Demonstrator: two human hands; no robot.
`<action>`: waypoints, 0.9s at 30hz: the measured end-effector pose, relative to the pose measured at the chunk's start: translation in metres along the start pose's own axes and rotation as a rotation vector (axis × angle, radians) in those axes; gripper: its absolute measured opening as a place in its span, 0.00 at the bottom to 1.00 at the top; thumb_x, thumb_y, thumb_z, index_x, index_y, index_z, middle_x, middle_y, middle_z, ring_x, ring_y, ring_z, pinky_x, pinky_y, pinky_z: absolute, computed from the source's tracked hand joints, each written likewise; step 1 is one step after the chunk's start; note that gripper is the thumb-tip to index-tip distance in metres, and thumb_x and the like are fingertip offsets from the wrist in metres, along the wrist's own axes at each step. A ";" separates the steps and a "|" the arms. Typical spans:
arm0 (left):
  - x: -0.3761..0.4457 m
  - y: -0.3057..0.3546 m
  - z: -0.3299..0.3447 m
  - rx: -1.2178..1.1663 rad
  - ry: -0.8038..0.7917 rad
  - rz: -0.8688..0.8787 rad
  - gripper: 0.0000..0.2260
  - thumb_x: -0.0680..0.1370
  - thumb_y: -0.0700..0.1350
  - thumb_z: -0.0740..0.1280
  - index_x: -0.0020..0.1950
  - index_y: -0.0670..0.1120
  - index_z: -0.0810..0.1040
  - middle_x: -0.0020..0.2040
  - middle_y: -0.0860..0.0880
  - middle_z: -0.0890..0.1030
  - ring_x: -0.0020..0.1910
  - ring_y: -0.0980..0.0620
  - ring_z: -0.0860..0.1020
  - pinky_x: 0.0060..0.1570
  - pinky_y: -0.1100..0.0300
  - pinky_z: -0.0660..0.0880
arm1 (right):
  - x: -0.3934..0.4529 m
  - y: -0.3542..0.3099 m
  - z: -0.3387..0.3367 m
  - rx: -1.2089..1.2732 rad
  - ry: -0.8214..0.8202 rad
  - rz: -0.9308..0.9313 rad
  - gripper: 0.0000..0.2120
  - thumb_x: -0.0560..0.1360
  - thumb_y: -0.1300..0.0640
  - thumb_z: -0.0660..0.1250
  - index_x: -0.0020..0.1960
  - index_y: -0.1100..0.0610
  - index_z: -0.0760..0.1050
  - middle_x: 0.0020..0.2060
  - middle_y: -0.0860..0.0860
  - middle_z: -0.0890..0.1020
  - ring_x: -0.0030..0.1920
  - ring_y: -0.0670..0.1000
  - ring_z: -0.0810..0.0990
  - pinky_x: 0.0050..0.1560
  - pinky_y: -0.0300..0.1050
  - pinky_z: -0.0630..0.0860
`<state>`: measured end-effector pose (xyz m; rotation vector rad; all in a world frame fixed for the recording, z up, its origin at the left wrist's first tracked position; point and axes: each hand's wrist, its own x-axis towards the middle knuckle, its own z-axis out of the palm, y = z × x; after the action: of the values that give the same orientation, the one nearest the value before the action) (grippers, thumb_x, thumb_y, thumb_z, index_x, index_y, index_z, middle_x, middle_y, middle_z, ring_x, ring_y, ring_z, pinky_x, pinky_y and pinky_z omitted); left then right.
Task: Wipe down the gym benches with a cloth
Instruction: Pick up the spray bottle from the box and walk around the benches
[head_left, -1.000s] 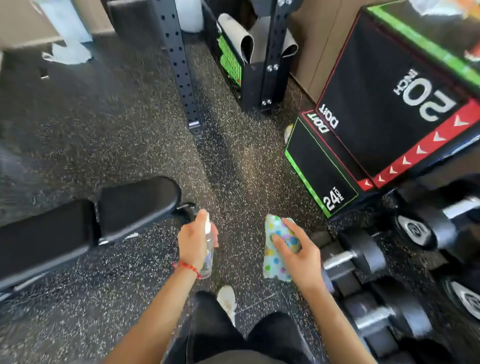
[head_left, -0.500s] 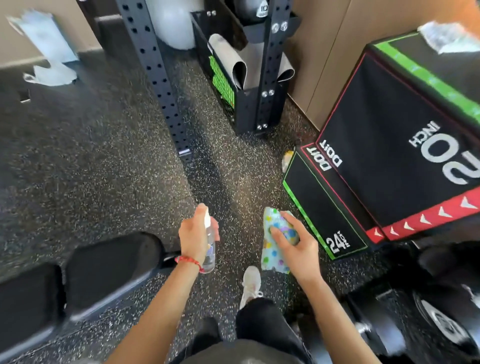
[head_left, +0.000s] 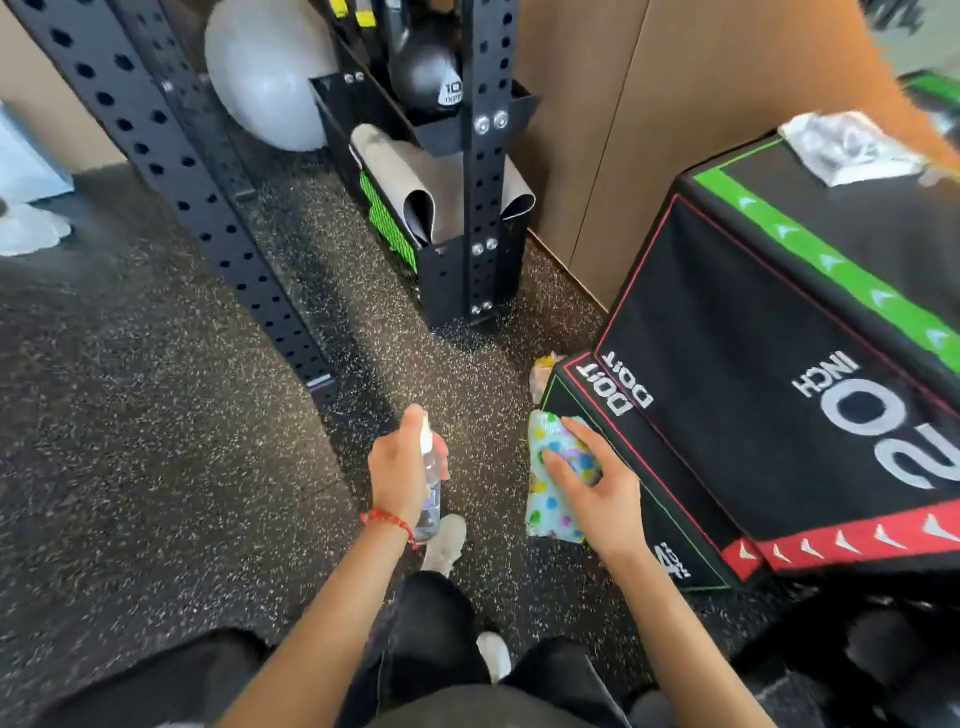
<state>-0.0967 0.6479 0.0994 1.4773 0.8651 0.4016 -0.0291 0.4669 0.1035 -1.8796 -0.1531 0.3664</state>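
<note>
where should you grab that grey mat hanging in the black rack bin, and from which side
Take the grey mat by its rolled fold at the near, lower end, where the loop sticks up above the black bin. Come from above and from the open floor side, since the upright post crosses its right part. The loop gives the fingers an edge to pinch; the rest lies flat against the bin.

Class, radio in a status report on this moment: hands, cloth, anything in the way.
Left hand grips spray bottle. Right hand holds cloth, off any surface. Plyo boxes close on the right, rack post ahead.
</note>
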 end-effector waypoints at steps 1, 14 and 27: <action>0.015 0.005 0.008 0.007 -0.019 -0.003 0.28 0.74 0.59 0.54 0.24 0.41 0.74 0.19 0.48 0.72 0.23 0.49 0.72 0.31 0.61 0.71 | 0.011 -0.001 0.001 -0.003 0.026 0.007 0.17 0.71 0.56 0.71 0.59 0.46 0.75 0.39 0.36 0.79 0.40 0.46 0.82 0.41 0.45 0.81; 0.193 0.102 0.134 0.240 -0.383 0.148 0.30 0.79 0.57 0.52 0.30 0.38 0.78 0.22 0.45 0.76 0.19 0.53 0.71 0.25 0.64 0.68 | 0.139 -0.042 -0.007 0.060 0.546 0.118 0.19 0.70 0.54 0.72 0.49 0.31 0.71 0.39 0.37 0.81 0.40 0.48 0.82 0.45 0.51 0.80; 0.197 0.164 0.309 0.073 -0.787 0.168 0.28 0.78 0.51 0.54 0.24 0.35 0.72 0.17 0.48 0.70 0.20 0.53 0.69 0.24 0.65 0.65 | 0.189 -0.047 -0.106 0.136 0.964 0.205 0.16 0.71 0.56 0.71 0.55 0.41 0.75 0.41 0.35 0.79 0.34 0.38 0.77 0.40 0.29 0.75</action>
<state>0.2953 0.5914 0.1674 1.5981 0.1292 -0.1055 0.1868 0.4412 0.1453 -1.7505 0.6958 -0.4055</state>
